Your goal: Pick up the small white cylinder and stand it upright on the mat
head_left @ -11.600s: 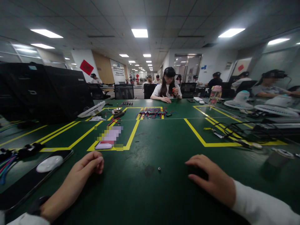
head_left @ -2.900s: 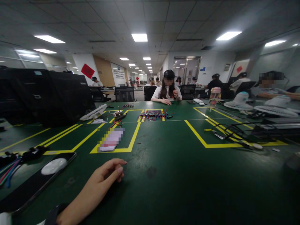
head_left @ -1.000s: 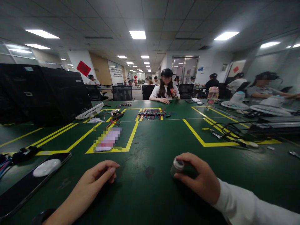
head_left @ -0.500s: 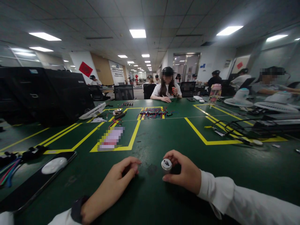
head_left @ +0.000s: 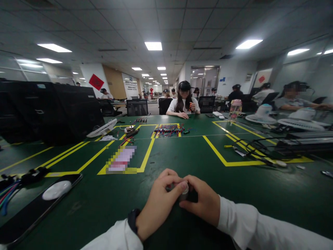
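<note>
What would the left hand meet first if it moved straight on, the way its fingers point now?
Most likely the small grey cylinder that the right hand holds. The left hand is close at the cylinder's top; whether it touches is hard to tell.

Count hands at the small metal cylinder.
2: the left hand, left of the metal cylinder with its thumb at the top, and the right hand, at the right side. Both show; no others visible there.
</note>
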Motion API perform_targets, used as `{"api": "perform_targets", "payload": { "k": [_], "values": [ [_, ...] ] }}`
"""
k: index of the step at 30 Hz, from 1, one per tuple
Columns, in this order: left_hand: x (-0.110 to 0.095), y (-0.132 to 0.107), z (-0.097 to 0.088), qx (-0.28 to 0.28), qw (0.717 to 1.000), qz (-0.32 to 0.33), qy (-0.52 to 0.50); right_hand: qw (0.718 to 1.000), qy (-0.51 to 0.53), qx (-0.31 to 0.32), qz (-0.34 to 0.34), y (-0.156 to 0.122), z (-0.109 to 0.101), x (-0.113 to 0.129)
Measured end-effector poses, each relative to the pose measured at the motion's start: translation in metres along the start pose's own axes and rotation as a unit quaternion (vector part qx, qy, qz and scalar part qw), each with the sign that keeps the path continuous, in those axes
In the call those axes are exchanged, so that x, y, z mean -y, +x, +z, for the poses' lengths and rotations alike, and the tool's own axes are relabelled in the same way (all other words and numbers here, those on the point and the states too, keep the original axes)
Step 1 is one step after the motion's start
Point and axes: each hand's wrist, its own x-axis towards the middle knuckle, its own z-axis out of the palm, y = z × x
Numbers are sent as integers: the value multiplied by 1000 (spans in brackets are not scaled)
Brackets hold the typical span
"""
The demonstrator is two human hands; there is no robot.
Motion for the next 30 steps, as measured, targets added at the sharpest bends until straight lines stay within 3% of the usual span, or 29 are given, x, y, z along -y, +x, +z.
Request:
{"api": "perform_targets", "payload": {
  "k": [7, 11, 14, 19, 24, 27, 30],
  "values": [
    [6, 2, -20, -23, 999, -13, -23, 1000, -22, 7, 15, -5, -8, 0],
    [22, -3, -25, 53, 998, -12, 23, 999, -35, 15, 33, -7, -17, 0],
    [31, -5, -24, 110, 987, 16, 118, 999, -36, 16, 35, -8, -19, 0],
    [33, -5, -24, 141, 968, 39, 204, 999, -36, 6, 30, -7, -16, -2],
    [27, -4, -30, 133, 981, 14, 137, 999, -31, 14, 21, -7, -18, -2],
    [25, -8, -40, 82, 994, -31, 67, 999, 18, 17, 22, -13, -26, -4],
    [26, -16, -56, 41, 995, -85, 34, 998, 30, -24, 44, -27, -45, -19]
  ]
}}
